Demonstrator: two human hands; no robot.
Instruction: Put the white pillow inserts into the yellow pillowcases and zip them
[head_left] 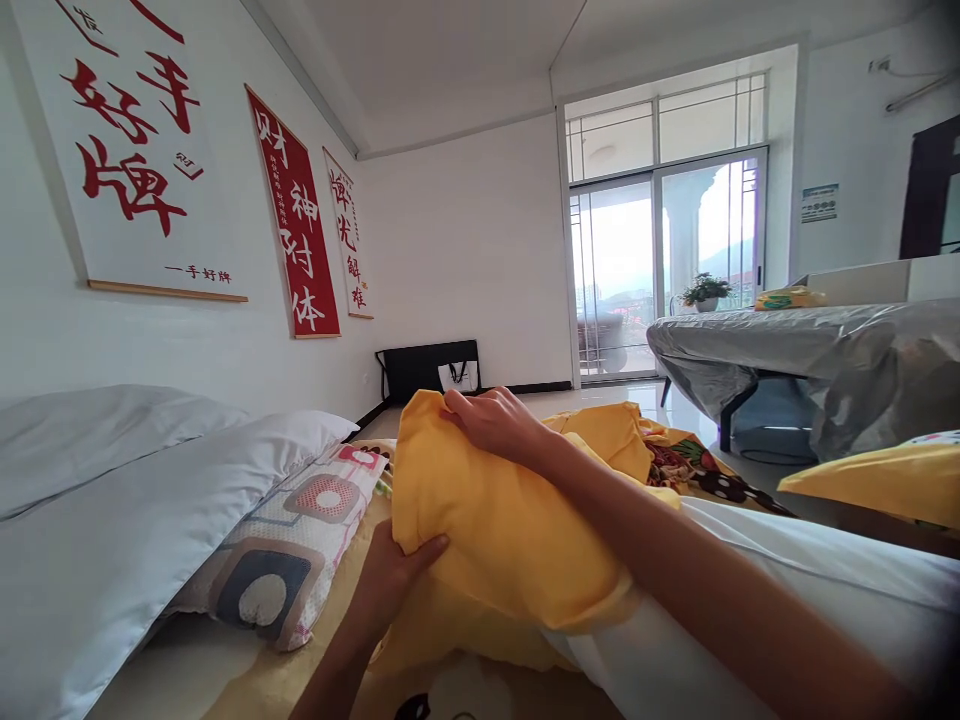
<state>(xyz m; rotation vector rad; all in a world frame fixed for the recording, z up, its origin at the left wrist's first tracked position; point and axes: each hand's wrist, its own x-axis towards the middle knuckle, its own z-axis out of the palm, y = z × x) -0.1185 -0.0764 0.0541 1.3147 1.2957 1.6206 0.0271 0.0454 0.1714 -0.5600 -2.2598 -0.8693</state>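
- Fingers of the right hand curl closed over the top far edge of the yellow pillowcase, pinching the cloth.
- Left hand grips the same pillowcase at its lower near-left corner, thumb on top and closed on the fabric (the other fingers are tucked beneath, out of sight).
- Yellow pillowcase sits between the two hands, its long axis running from the near-left hand up and away to the right hand; a white pillow protrudes from it toward the lower right, under the right forearm.
- Patterned pillow lies just beside the left hand, against white bedding.
- Hidden or unclear: the pillowcase opening, the cloth's underside, and the printed sheet beyond, which is only partly visible.
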